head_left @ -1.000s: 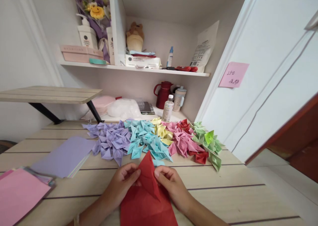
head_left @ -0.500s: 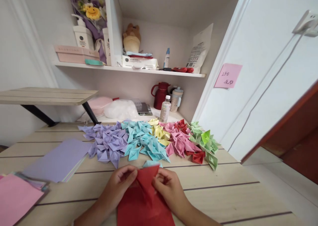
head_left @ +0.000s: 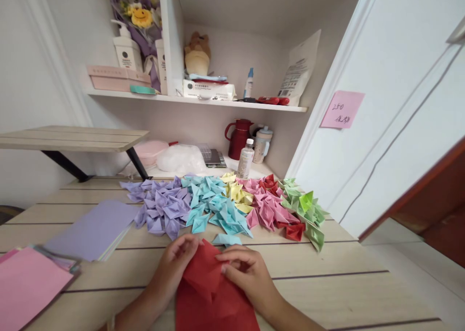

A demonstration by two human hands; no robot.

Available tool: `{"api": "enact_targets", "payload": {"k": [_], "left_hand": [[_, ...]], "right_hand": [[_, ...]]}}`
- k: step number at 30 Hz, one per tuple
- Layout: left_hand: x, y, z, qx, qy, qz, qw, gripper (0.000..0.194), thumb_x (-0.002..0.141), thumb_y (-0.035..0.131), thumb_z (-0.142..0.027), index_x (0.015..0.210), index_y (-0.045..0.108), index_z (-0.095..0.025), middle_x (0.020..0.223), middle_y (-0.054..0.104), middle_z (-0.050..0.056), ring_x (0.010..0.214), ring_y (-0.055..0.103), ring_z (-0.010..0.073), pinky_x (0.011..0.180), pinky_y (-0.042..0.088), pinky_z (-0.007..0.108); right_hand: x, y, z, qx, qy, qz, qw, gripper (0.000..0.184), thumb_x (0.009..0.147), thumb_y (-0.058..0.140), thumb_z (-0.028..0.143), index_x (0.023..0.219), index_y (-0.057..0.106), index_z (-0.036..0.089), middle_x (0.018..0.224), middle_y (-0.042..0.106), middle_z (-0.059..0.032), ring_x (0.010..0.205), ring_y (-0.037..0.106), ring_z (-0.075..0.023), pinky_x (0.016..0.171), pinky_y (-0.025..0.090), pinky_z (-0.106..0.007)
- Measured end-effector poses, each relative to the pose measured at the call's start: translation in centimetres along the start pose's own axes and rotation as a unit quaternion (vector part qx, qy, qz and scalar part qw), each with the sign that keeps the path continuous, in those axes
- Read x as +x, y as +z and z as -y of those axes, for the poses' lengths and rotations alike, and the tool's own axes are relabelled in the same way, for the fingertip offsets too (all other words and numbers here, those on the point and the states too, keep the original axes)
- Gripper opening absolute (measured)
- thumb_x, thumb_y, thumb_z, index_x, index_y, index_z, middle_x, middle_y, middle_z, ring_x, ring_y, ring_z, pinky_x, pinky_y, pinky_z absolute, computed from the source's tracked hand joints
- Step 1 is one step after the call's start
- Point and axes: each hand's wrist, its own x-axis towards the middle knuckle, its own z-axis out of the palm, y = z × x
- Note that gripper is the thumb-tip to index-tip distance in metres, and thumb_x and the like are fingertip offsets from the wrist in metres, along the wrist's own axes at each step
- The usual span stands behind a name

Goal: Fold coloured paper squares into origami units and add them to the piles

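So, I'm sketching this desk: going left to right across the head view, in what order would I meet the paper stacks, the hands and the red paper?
Pink paper stack, purple paper stack, left hand, red paper, right hand.

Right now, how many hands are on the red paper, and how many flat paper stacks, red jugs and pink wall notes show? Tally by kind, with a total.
Hands on the red paper: 2 (left hand, right hand)
Flat paper stacks: 2 (purple-topped stack, pink-topped stack)
Red jug: 1
Pink wall note: 1
Total: 6
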Motion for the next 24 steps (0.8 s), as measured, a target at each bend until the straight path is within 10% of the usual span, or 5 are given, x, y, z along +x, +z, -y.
{"api": "enact_targets", "payload": {"k": [12, 24], "left_hand": [[-0.2, 0.0, 0.0, -0.056, 0.000, 0.111, 0.992, 0.039, 0.055, 0.080, -0.034, 0.089, 0.070, -0.020, 0.096, 0.070, 0.007, 0.090, 0.062, 0.0227, 0.076, 0.049, 0.028], [-0.4, 0.2, 0.0, -0.015, -0.041, 0.024, 0.999, 0.028, 0.067, 0.069, -0.041, 0.078, 0.066, -0.016, 0.073, 0.068, 0.003, 0.069, 0.062, 0.0175, 0.062, 0.052, 0.026]], "right_hand": [[0.7, -0.7, -1.6, 0.089, 0.048, -0.113, 0.988, 0.028, 0.065, 0.073, 0.038, 0.081, 0.070, 0.015, 0.055, 0.053, 0.0018, 0.050, 0.042, -0.0086, 0.047, 0.034, -0.020], [0.5, 0.0, 0.0, 0.119, 0.068, -0.070, 0.988, 0.031, 0.071, 0.068, 0.046, 0.079, 0.060, 0.017, 0.058, 0.055, 0.0024, 0.052, 0.048, -0.0101, 0.051, 0.038, -0.020]]}}
